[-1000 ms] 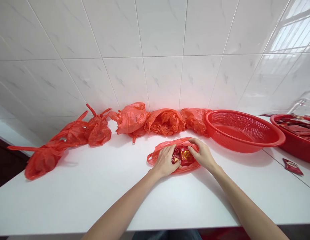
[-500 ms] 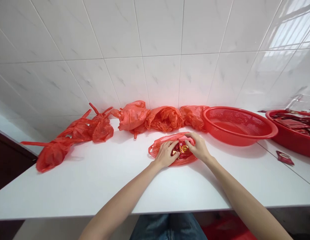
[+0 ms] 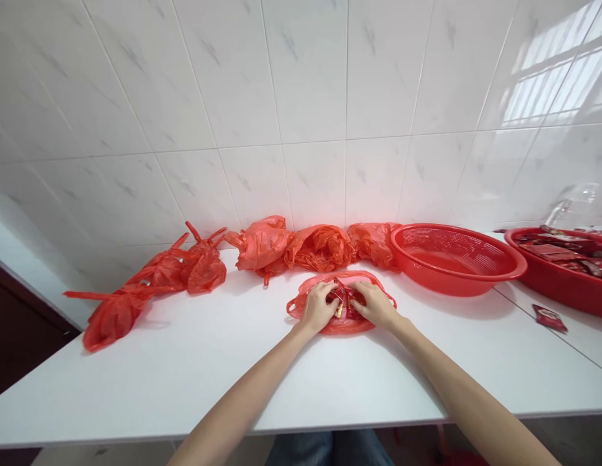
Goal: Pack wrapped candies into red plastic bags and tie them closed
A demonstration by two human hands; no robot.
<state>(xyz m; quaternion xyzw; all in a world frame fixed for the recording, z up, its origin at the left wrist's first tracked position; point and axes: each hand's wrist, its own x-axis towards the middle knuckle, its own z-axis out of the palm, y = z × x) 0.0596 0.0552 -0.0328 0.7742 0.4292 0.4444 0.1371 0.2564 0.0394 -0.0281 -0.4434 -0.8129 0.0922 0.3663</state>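
A red plastic bag lies flat on the white table, near the front of the hands' reach and roughly in the middle of the view. Its long axis runs left to right, parallel to the tile wall, with one handle loop pointing left and the other right. Foil packets in red and gold sit in its open middle, between the two hands.

The left hand and right hand are both cupped over the bag, fingers curled inward and almost meeting above the packets. Both touch the packets, but whether they are gripping them or only pressing on them cannot be told.

Knotted red bags lie in a row along the wall, running off to the left. A red colander stands just beyond the right hand. Further right is a red basin full of packets, with a loose packet on the table in front of it.
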